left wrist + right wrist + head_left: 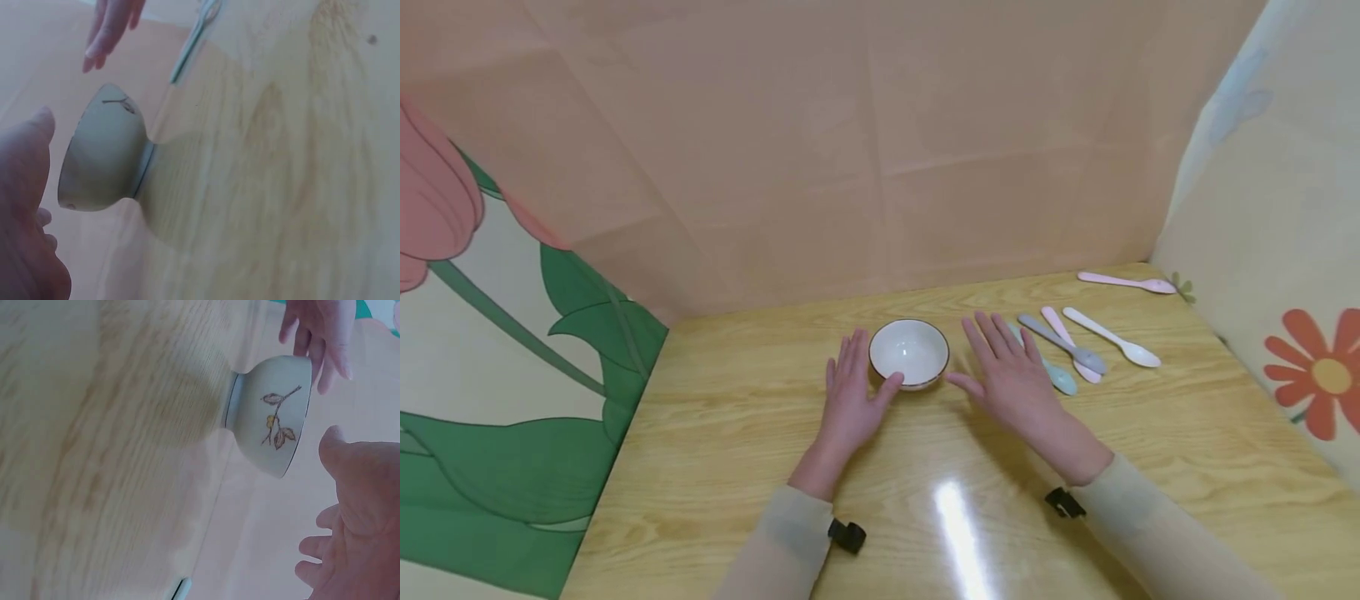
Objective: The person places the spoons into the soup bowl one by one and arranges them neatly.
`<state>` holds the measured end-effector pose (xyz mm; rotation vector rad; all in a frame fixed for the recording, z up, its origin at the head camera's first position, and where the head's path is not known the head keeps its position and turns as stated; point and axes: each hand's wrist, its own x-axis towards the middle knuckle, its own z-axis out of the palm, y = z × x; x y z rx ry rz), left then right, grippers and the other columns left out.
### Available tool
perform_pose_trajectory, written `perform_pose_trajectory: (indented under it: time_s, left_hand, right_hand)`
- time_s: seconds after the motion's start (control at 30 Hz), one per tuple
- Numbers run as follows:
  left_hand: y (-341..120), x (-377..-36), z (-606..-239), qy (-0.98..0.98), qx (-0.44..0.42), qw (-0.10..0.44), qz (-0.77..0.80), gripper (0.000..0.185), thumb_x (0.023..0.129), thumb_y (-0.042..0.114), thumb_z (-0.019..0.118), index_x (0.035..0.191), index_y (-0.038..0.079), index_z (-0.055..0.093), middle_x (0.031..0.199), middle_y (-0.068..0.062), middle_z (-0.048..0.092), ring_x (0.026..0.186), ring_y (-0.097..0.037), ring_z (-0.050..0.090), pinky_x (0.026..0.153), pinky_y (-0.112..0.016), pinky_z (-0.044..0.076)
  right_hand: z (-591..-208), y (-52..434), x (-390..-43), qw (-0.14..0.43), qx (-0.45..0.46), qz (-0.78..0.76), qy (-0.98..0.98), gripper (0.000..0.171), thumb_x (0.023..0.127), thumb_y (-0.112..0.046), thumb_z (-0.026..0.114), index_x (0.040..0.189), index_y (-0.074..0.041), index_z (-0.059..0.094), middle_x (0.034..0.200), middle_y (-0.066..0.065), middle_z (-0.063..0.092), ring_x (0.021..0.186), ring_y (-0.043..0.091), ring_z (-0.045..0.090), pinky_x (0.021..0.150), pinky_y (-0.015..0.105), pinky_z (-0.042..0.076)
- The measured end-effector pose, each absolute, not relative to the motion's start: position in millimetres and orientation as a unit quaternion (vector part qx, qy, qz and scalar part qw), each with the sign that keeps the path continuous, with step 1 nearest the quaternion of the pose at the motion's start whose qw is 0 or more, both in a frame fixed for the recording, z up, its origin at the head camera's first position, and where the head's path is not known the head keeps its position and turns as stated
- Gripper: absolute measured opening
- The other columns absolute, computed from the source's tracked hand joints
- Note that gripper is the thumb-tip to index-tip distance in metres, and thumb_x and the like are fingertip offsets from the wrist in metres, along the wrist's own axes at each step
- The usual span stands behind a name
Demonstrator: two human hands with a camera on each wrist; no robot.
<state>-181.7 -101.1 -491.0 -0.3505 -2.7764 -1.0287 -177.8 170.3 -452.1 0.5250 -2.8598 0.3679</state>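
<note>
On the wooden tabletop (925, 467), both hands lay flat with fingers straight, holding nothing. The left hand (852, 400) touched the white bowl (908, 352) with its thumb; the right hand (1009, 375) lay just beside it, between bowl and spoons (1078, 346).

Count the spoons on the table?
5. A pink spoon lies alone at the far right edge. The white spoon, grey spoon, second pink spoon and pale blue spoon cluster beside the right hand, which may hide more.
</note>
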Motion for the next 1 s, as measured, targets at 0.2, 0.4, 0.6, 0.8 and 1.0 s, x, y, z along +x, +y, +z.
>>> perform_pose_trajectory:
  time_s: [0.2, 0.4, 0.6, 0.8, 1.0]
  left_hand:
    - [-99, -184, -495, -0.919, -0.108, 0.075, -0.373, 0.096, 0.110, 0.057, 0.063, 0.178, 0.010, 0.014, 0.184, -0.012, 0.016, 0.170, -0.030, 0.006, 0.134, -0.062, 0.007]
    - [-97, -188, -500, -0.908, -0.105, 0.074, -0.398, 0.096, 0.109, 0.054, 0.066, 0.177, 0.007, 0.016, 0.183, -0.016, 0.019, 0.169, -0.040, 0.013, 0.134, -0.063, 0.009]
    - [-94, -189, -502, -0.904, -0.098, 0.059, -0.412, 0.100, 0.108, 0.057, 0.066, 0.177, 0.008, 0.014, 0.181, -0.021, 0.020, 0.169, -0.039, 0.013, 0.135, -0.060, 0.008]
    - [-92, -189, -504, -0.899, -0.092, 0.047, -0.426, 0.102, 0.107, 0.058, 0.067, 0.178, 0.009, 0.013, 0.180, -0.023, 0.021, 0.168, -0.040, 0.014, 0.135, -0.058, 0.009]
    - [-88, -190, -509, -0.894, -0.082, 0.027, -0.439, 0.104, 0.106, 0.062, 0.067, 0.178, 0.013, 0.011, 0.179, -0.028, 0.020, 0.166, -0.049, 0.016, 0.133, -0.062, 0.014]
  right_hand:
    - [-453, 181, -180, 0.105, 0.170, 0.131, -0.971, 0.090, 0.109, -0.051, 0.067, 0.174, -0.003, 0.028, 0.177, 0.027, 0.029, 0.164, 0.048, 0.022, 0.130, 0.072, 0.013]
    - [-454, 197, -184, 0.105, 0.157, 0.123, -0.974, 0.091, 0.109, -0.053, 0.065, 0.175, -0.004, 0.026, 0.176, 0.029, 0.029, 0.163, 0.049, 0.023, 0.128, 0.074, 0.015]
    - [-457, 211, -186, 0.119, 0.150, 0.118, -0.974, 0.091, 0.107, -0.052, 0.069, 0.173, -0.002, 0.031, 0.173, 0.030, 0.033, 0.161, 0.051, 0.026, 0.126, 0.076, 0.019]
    - [-458, 223, -185, 0.105, 0.138, 0.127, -0.977, 0.091, 0.109, -0.053, 0.066, 0.173, -0.001, 0.028, 0.175, 0.030, 0.030, 0.163, 0.050, 0.022, 0.127, 0.076, 0.015]
    - [-463, 236, -187, 0.096, 0.128, 0.125, -0.979, 0.090, 0.110, -0.053, 0.063, 0.173, -0.001, 0.028, 0.175, 0.030, 0.028, 0.164, 0.050, 0.021, 0.127, 0.076, 0.015]
